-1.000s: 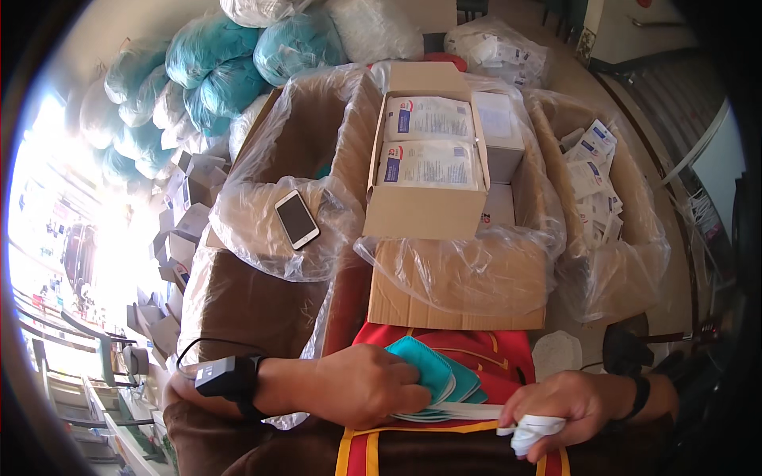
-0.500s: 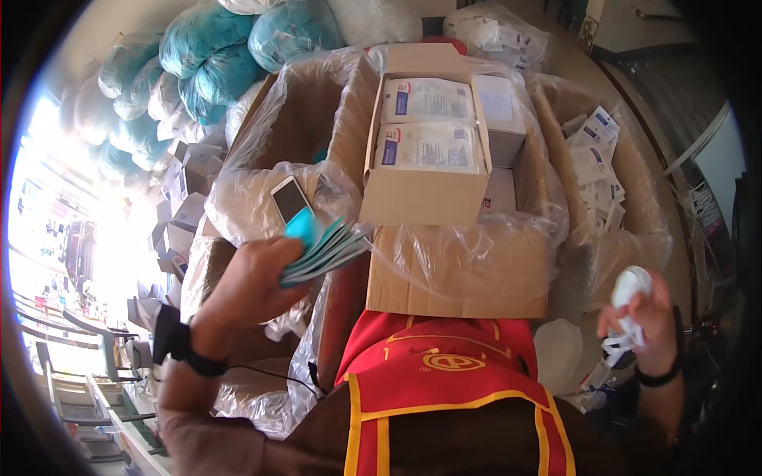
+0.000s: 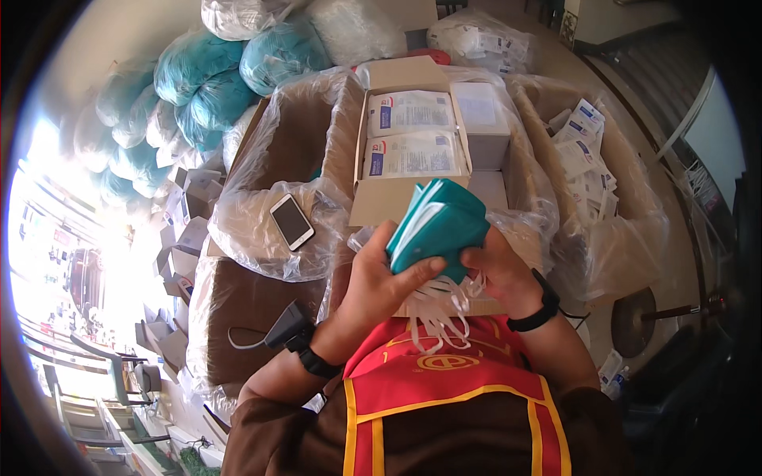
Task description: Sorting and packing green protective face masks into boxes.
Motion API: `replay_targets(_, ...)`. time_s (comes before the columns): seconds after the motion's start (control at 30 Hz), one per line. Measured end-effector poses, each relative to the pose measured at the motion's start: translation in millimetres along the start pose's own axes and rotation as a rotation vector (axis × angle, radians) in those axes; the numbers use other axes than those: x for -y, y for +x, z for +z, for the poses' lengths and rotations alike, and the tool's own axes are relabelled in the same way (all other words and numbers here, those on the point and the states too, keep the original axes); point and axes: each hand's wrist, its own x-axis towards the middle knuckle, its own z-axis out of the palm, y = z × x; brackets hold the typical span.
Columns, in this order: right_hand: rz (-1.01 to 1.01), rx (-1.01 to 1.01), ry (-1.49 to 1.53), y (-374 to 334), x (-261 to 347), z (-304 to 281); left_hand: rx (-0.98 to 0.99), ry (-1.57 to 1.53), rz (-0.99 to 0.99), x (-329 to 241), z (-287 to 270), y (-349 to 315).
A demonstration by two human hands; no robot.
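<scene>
Both my hands hold a stack of teal face masks (image 3: pixel 448 226) in front of my chest. The pile is folded, with paler edges layered on its left side, and white ear loops (image 3: pixel 432 317) dangle below it. My left hand (image 3: pixel 382 274) is closed on the left side, thumb across the lower front. On the opposite side, my right hand (image 3: pixel 502 270) grips the masks near their lower corner; some of its fingers are hidden behind them. Just beyond stands an open cardboard box (image 3: pixel 375 205) with white printed packets (image 3: pixel 413 155) inside.
A phone (image 3: pixel 292 222) lies on the plastic-lined carton (image 3: pixel 305 131) at the left. Another lined carton (image 3: pixel 635 198) at the right contains loose white packets (image 3: pixel 583 159). Bags of teal items (image 3: pixel 198 67) are piled at the far left. A white carton (image 3: pixel 484 115) adjoins the packet box.
My left hand has brought the mask stack right, to the middle. My right hand has come inward from the far right and now grips the stack too. The white item it held is no longer distinguishable.
</scene>
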Motion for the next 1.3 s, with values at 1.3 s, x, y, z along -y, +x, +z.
replay_targets(1.3,-0.120,0.745,-0.658,-45,67,95,0.879,0.491,0.454,-19,-12,2)
